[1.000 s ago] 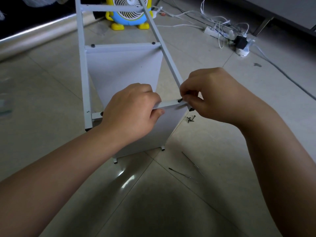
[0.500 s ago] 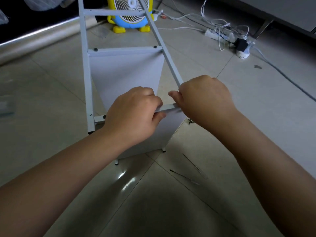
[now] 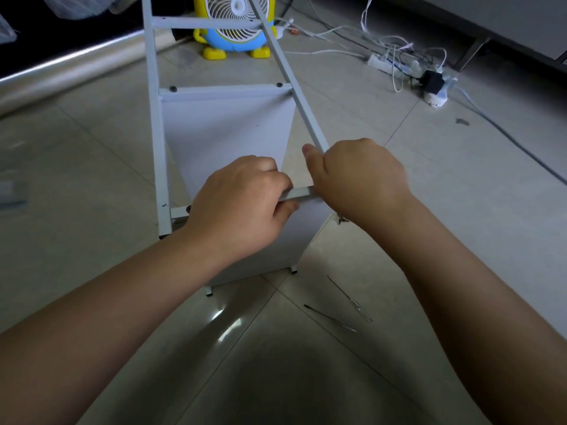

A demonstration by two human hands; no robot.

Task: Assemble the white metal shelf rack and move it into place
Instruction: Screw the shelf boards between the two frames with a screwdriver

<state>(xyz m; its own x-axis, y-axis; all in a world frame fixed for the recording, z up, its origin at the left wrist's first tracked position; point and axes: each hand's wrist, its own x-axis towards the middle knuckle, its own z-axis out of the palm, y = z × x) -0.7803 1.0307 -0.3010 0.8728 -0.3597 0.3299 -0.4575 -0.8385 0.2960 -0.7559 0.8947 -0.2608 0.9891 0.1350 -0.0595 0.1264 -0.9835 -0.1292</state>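
The right hand (image 3: pixel 359 182) has slid over the rail joint, its grasp hidden; the left hand (image 3: pixel 239 204) grips a shelf edge of the rack (image 3: pixel 227 130), which lies on the floor (image 3: pixel 92 154). Probably stiff and light; lift by the rails.

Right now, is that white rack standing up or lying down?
Lying on its side: the white shelf rack has long posts running along the floor and shelf panels standing on edge.

shelf rack (image 3: pixel 227 130): white frame, white panels | bolt heads (image 3: pixel 173 88): black | fan (image 3: pixel 236 32): yellow body and feet, blue band, white grille | floor (image 3: pixel 92 148): pale beige glossy tiles, thin dark grout lines | power strip (image 3: pixel 380 61): white, white cables | adapter (image 3: pixel 432 82): black
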